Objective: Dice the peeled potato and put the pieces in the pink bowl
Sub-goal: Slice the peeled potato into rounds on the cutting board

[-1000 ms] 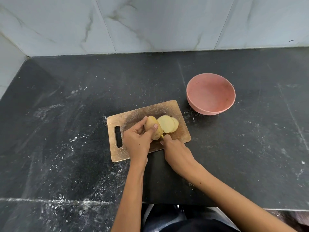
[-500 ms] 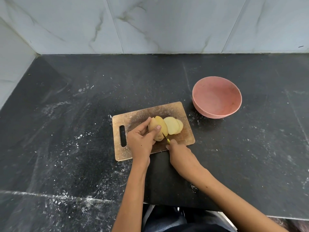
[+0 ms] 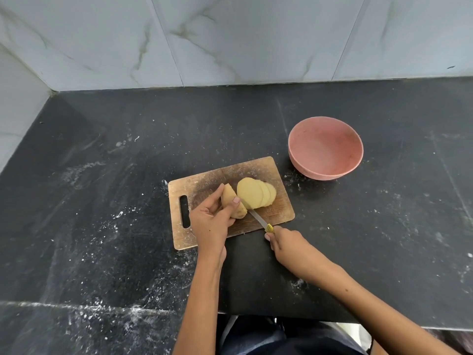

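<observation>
Grey marbled tiles (image 3: 230,34) are seen on the wall behind a black stone bench (image 3: 102,226), and the same tiles continue along the left side, so a corner is formed at the far left of the bench. White powdery marks are scattered over the dark surface, mostly toward its left and front parts.

Near the middle of the bench a wooden cutting board (image 3: 204,180) is laid, slightly turned, with a slot handle at its left end. On the board the peeled potato (image 3: 231,204) is held by the left hand (image 3: 210,221): the thumb is placed on its far side and the fingers are curled over its top and near side. Just to the right of the uncut part, three or so round slices (image 3: 256,193) are leaning one on another, close to the right end of the board.

A small knife (image 3: 258,221) with a yellow handle is gripped by the right hand (image 3: 289,248), which is closed around the handle just beyond the front right edge of the board. The blade is pointed toward the potato, and its tip is reaching the place where the slices meet the uncut part.

A pink bowl (image 3: 302,160) is standing on the bench beyond the far right corner of the board, not touching it. No pieces are seen inside it.

At the front edge of the bench, dark clothing (image 3: 256,336) of the person is partly visible between the two forearms.
</observation>
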Available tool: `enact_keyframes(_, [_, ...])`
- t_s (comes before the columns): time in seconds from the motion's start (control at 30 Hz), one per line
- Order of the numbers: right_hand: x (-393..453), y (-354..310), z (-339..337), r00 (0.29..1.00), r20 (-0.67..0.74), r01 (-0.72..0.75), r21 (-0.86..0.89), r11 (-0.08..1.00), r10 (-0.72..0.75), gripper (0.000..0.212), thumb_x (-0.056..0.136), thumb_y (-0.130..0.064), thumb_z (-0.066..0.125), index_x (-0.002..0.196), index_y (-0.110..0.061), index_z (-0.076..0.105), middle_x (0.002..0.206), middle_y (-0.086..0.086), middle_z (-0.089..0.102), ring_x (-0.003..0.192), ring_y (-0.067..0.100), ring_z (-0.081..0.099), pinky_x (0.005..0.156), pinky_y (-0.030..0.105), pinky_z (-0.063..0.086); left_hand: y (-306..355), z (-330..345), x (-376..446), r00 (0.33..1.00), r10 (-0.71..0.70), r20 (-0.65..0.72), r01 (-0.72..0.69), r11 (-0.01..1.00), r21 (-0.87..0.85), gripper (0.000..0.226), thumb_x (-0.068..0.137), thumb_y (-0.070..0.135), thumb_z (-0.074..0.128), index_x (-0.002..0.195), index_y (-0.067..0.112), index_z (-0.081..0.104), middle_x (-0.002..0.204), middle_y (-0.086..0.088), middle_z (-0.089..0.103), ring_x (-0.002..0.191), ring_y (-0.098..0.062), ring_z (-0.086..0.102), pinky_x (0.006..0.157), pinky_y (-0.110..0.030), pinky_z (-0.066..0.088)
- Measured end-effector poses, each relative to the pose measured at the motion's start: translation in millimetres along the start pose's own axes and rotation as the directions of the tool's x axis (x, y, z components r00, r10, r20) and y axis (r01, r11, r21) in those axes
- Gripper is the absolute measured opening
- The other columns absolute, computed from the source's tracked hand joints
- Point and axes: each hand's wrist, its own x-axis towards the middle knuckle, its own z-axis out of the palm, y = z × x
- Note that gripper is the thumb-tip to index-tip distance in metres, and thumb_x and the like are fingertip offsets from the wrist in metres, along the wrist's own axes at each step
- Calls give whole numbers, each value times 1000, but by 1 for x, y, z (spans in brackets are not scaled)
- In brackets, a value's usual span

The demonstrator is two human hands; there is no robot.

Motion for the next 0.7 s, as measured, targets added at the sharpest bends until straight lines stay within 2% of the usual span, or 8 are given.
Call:
enact_keyframes(0.13, [-16,3,-18,1000,20,22,-71,997,-21,28,103,-32,32,78,-20,37,82,5,52,70,20,47,61,31,35,-1,-1,-3,1000,3,4,-3,1000,0,49,76,2,76,121,13,64,105,3,71,93,-9,69,66,-24,58])
enact_keyframes(0.2, [-21,-1,-28,997,-41,61,-66,996,-63,31,102,-32,32,74,-22,37,75,1,50,64,17,46,57,31,32,-2,-2,-4,1000,-1,9,1,1000,-17,49,75,2,76,121,15,64,107,0,72,95,-13,69,65,-23,58])
enact_keyframes(0.27, [-19,-11,-34,990,-111,87,-50,995,-92,31,103,-32,31,74,-21,37,72,1,48,66,19,47,61,31,33,-2,-4,-5,1000,-6,17,7,999,-46,49,75,1,75,121,14,63,109,-3,71,99,-16,69,65,-22,57])
enact_keyframes(0.33, [-10,-23,-34,988,-123,89,-44,995,-93,29,103,-30,30,79,-17,39,76,3,49,71,21,46,65,30,32,-3,-4,-6,1000,-8,25,9,998,-61,51,75,-1,75,123,12,63,111,-5,71,101,-18,68,67,-23,58])
enact_keyframes(0.47, [11,-39,-27,992,-100,68,-54,996,-73,24,104,-27,31,87,-14,42,86,5,47,66,14,40,65,30,32,-5,-3,-7,1000,-3,24,5,996,-88,52,74,-6,74,123,10,62,112,-7,70,102,-21,67,76,-32,59])
enact_keyframes(0.57, [16,-41,-19,996,-86,34,-68,997,-40,28,104,-27,30,103,-7,50,99,11,54,77,18,45,69,31,34,-8,-4,-9,1000,10,24,-8,995,-104,52,74,-7,74,121,11,62,110,-7,71,102,-22,68,80,-35,58])
enact_keyframes(0.7, [6,-32,-4,994,-110,5,-141,990,-20,24,103,-25,29,109,-9,46,110,14,56,96,31,55,70,35,36,-11,-3,-9,999,35,20,-33,995,-97,53,74,-5,74,123,10,62,111,-7,70,102,-19,68,80,-35,58])
